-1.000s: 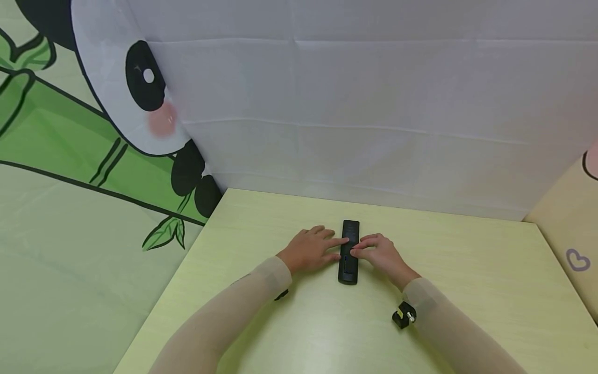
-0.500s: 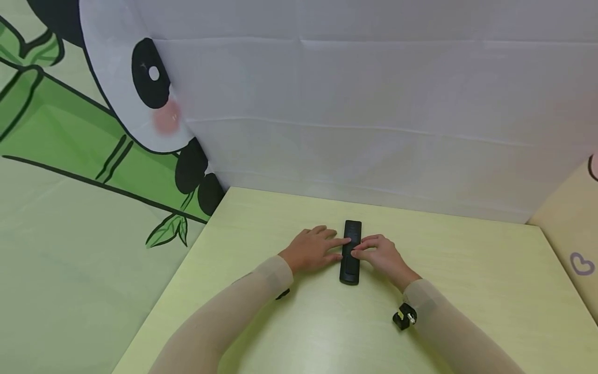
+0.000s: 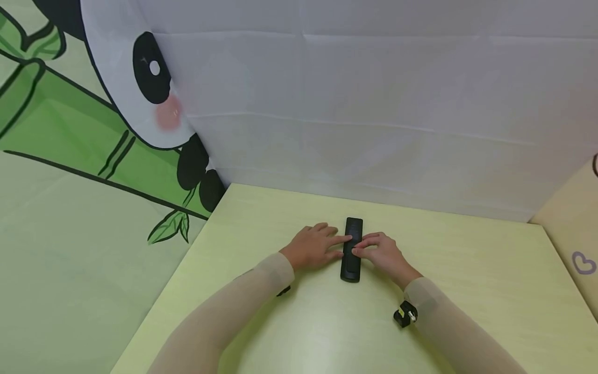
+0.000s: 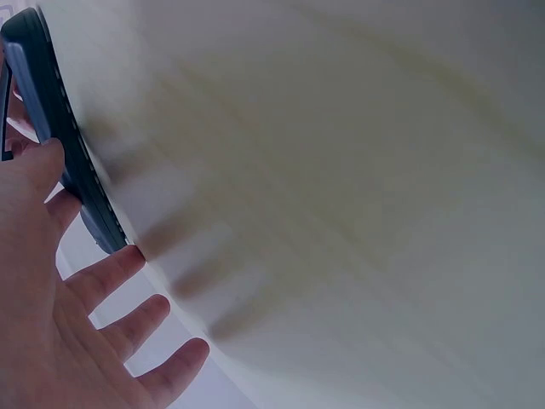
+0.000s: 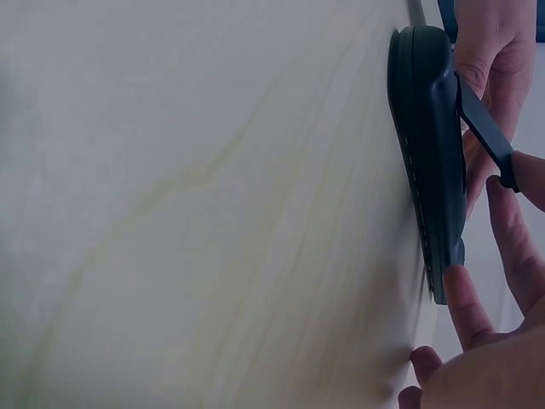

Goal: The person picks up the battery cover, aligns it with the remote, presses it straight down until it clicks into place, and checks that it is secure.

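Note:
A black remote control [image 3: 351, 274] lies lengthwise on the table between the two hands. Its battery cover [image 5: 487, 129] is raised at one end and slants up from the body, as the right wrist view shows. Thumb and index finger of the right hand [image 3: 384, 255] pinch the cover's raised end, while another right fingertip touches the remote's side. From the other side, the left hand [image 3: 312, 247] lays its extended index finger across the remote, its thumb against the near edge. The left wrist view shows the remaining left fingers spread. The inside of the battery compartment is hidden.
A pale yellow table [image 3: 289, 332] carries the remote. White cloth [image 3: 355, 104] hangs behind its back edge, and a printed panda cloth [image 3: 117, 104] stands to the left. Each wrist wears a small black mount [image 3: 405, 314].
The head view has shifted slightly. Both hands and the remote keep about the same places; any movement of the cover is too small to make out.

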Demonstrator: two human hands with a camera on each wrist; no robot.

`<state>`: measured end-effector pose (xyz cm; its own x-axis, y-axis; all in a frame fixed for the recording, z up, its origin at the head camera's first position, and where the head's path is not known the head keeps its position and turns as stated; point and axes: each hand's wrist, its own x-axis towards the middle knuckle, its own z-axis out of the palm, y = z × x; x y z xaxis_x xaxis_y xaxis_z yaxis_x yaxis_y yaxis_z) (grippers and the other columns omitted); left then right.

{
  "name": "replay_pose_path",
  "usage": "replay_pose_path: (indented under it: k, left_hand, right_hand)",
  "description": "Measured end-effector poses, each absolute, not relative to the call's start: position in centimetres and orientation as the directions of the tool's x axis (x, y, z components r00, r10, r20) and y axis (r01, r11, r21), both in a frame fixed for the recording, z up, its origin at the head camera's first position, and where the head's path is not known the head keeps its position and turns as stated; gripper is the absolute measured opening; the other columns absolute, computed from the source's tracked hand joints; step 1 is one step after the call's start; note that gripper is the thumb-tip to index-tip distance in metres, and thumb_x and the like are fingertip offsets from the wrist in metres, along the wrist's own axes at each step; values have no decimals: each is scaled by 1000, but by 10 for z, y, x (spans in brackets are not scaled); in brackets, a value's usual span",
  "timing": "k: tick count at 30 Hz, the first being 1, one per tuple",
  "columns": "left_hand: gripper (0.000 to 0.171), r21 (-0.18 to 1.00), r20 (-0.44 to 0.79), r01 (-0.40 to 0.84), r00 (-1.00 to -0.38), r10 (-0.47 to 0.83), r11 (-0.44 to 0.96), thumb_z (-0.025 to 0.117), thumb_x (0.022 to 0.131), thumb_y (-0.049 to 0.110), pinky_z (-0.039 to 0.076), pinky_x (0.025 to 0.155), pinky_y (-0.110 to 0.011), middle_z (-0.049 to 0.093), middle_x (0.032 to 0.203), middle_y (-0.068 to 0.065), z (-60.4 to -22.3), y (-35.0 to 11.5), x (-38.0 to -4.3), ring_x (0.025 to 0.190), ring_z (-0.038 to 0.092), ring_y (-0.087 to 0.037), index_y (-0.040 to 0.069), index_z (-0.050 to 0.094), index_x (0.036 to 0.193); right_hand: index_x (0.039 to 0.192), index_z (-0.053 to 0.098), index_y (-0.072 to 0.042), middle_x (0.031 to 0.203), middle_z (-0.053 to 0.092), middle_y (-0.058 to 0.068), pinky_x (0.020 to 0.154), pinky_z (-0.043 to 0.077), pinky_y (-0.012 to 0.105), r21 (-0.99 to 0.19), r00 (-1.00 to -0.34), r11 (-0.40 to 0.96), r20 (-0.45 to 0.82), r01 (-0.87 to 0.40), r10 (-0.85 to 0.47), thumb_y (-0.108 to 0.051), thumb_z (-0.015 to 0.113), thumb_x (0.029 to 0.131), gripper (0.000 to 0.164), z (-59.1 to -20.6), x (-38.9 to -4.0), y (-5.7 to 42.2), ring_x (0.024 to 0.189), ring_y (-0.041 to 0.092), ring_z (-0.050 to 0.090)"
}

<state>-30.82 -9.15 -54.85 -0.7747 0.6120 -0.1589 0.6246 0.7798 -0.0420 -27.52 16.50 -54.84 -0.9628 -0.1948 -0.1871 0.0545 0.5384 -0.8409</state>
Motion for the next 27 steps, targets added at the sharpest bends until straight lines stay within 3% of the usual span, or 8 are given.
replay_pose_path:
  k: [27]
  left_hand:
    - [62,-20,-152,627,-772,617,779,41,124,69,57,129,-59,57,182,-1,-547,-92,-308,173,51,-35,52,38,184]
  right_hand:
    - [119,91,-6,174,59,23,132,43,79,-815,-963,576,-202,64,-179,-37,85,110,33,-556,-276,163,168,57,46]
